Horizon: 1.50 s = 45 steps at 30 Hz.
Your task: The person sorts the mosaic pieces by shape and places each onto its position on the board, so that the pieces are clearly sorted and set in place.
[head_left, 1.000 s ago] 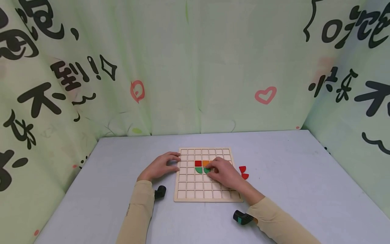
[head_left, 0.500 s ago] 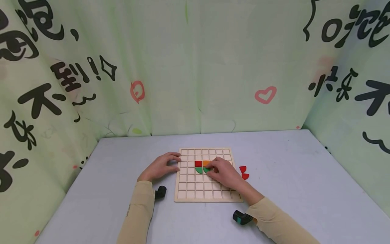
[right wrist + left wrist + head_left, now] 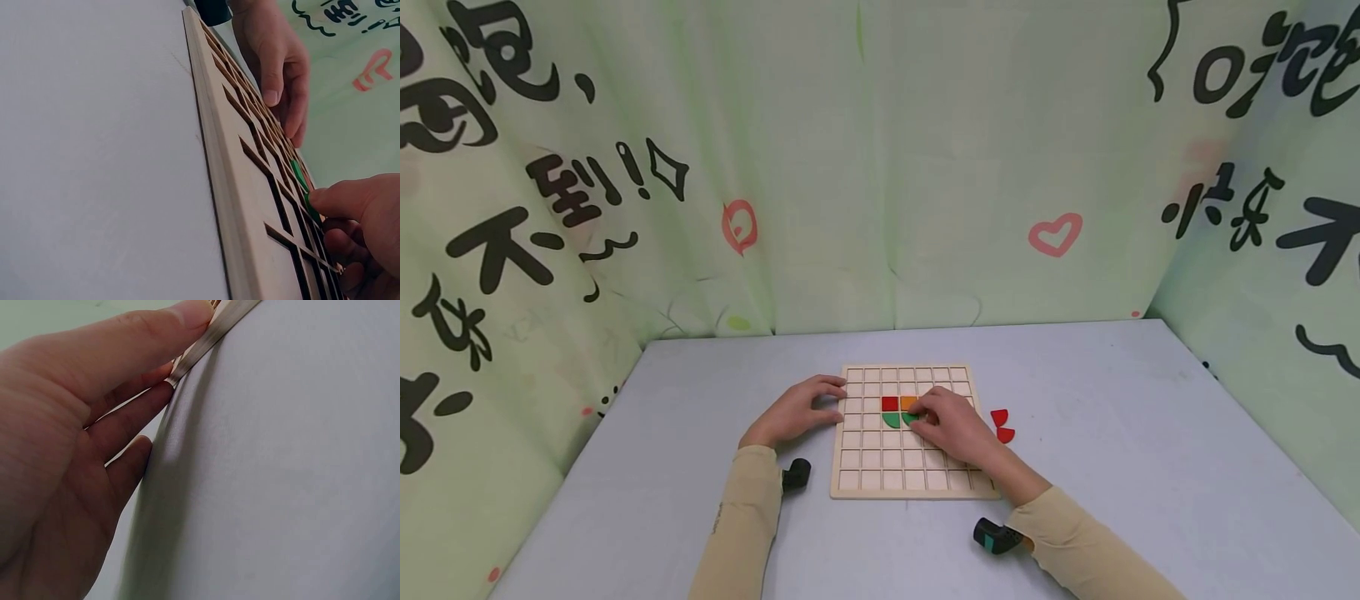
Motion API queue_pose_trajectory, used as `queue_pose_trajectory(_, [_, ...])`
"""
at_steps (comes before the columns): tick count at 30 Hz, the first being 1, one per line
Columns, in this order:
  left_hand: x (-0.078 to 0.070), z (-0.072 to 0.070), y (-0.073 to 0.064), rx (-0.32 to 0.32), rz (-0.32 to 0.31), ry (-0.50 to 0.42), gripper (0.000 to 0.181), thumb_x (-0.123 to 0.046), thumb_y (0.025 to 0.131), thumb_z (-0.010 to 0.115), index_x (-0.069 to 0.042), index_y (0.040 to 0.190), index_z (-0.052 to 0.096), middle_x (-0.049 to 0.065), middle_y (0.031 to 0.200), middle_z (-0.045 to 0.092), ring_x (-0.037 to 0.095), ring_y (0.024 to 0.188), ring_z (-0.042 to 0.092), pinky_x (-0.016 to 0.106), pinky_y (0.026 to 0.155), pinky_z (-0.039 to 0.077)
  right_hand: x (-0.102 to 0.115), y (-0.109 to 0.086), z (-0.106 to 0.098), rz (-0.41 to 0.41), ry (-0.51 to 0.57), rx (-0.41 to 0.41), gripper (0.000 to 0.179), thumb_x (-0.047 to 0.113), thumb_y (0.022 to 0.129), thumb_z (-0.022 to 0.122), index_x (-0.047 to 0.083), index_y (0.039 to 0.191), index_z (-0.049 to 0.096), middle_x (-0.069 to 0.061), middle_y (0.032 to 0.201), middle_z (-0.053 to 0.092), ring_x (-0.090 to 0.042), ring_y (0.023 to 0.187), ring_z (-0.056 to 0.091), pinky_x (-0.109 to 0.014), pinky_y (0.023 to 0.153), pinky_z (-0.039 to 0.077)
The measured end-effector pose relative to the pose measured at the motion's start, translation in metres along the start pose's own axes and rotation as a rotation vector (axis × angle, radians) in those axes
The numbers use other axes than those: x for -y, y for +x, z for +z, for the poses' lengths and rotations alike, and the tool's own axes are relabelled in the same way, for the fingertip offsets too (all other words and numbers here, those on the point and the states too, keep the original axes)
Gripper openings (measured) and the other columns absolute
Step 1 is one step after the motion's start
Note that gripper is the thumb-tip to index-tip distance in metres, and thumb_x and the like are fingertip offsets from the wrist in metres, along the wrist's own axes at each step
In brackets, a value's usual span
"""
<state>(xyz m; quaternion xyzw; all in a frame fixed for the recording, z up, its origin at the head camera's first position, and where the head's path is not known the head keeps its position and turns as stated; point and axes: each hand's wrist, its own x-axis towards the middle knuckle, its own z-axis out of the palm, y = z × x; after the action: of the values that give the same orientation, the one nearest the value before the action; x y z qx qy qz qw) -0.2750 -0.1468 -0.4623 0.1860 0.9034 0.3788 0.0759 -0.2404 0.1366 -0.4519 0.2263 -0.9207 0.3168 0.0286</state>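
Observation:
A wooden grid board lies on the table. My left hand rests fingertips and thumb against its left edge; in the left wrist view the thumb reaches the rim. Over the middle cells, my right hand pinches a green quarter-circle piece between thumb and forefinger, low at the grid. Left of that piece sits another green quarter-circle piece. In the row behind are a red square piece and an orange piece, whose right part the fingers hide.
Two red round-edged pieces lie on the white table just right of the board. Each wrist wears a black camera. A printed green curtain stands behind the table and along both sides.

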Motion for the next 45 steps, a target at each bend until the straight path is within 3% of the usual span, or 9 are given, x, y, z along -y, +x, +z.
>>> queue_pose_trajectory(45, [-0.0008,-0.0006,0.0007,0.001,0.01,0.002,0.036,-0.02,0.084,0.078,-0.01,0.118,0.069,-0.003,0.14,0.052,0.022,0.137,0.04,0.041,0.113,0.035,0.0012,-0.0014,0.0036,0.023,-0.021,-0.045,0.013,0.009,0.085,0.075,0.006,0.098,0.074,-0.001,0.092,0.061,-0.011,0.073,0.048,-0.023,0.063,0.045])
